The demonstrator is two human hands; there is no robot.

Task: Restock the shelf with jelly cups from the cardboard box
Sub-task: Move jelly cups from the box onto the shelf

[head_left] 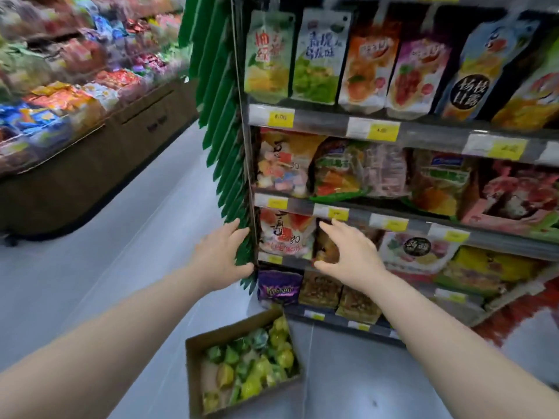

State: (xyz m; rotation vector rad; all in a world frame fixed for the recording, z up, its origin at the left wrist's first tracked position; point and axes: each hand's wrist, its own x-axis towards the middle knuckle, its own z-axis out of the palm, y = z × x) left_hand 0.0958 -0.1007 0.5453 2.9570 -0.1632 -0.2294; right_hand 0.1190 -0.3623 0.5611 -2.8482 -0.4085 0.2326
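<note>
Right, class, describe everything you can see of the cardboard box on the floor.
The cardboard box is brown, shallow and rectangular, open at the top with low upright walls. It sits flat on the grey floor, turned askew, just in front of the bottom shelf. Inside lie green and yellow jelly cups, loosely heaped; a bare patch of its base shows at the near left. Nothing else touches it: the left hand and right hand are up at the shelves.

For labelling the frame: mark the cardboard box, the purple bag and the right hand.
cardboard box (236,331): head view, far wall.
purple bag (279,287): head view, front face.
right hand (354,255): head view, back of hand.
</note>
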